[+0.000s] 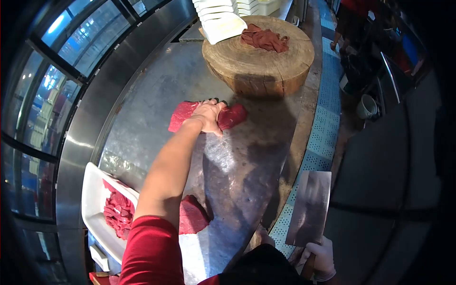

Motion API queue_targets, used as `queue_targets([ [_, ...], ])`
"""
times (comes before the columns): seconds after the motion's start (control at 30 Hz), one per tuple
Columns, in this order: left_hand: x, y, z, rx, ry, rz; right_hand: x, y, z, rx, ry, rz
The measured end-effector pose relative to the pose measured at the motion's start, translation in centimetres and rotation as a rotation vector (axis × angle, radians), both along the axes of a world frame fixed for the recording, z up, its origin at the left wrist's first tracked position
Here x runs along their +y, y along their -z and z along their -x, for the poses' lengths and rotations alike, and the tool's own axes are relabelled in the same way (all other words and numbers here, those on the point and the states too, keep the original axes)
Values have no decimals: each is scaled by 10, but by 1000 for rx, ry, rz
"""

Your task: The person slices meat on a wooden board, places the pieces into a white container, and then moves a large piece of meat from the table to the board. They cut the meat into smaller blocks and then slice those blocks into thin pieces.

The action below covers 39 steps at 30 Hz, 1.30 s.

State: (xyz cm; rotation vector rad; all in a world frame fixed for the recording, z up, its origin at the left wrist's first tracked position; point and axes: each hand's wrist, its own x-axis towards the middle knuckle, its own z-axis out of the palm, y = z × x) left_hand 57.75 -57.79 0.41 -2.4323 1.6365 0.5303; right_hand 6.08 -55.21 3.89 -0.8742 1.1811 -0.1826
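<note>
My left hand [209,116] lies flat on a slab of raw red meat [232,116] on the steel counter [237,171], fingers spread over it. My right hand [320,259], in a white glove, grips the handle of a large cleaver [309,209] held low at the right, blade pointing up, off the counter's edge. A second piece of raw meat [192,216] lies near me, partly hidden by my left arm.
A round wooden chopping block [259,61] with a red cloth [266,39] stands at the far end, next to stacked white trays [221,19]. A white tray [92,199] with cut meat sits at the lower left. Another person [351,19] stands at the far right.
</note>
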Motion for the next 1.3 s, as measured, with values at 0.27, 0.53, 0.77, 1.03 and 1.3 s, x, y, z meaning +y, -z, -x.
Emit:
queue_targets([
  [0.27,64,12,51,169,-140,394,-13,-14,-6,-79,27,-72],
  [0.53,238,-77,111,1782,-743,1287,12,-27,-12,-274,-116,-13],
  [0.77,466,-102,265,1817,-773,2189,92,-39,-62,-374,-522,-64],
  [1.03,564,-65,450,565,-1140,2921,138,-34,-176,-490,-1249,-32],
  [1.3,638,-26,569,186,-1628,2893,260,-64,-180,-580,-1615,-13],
])
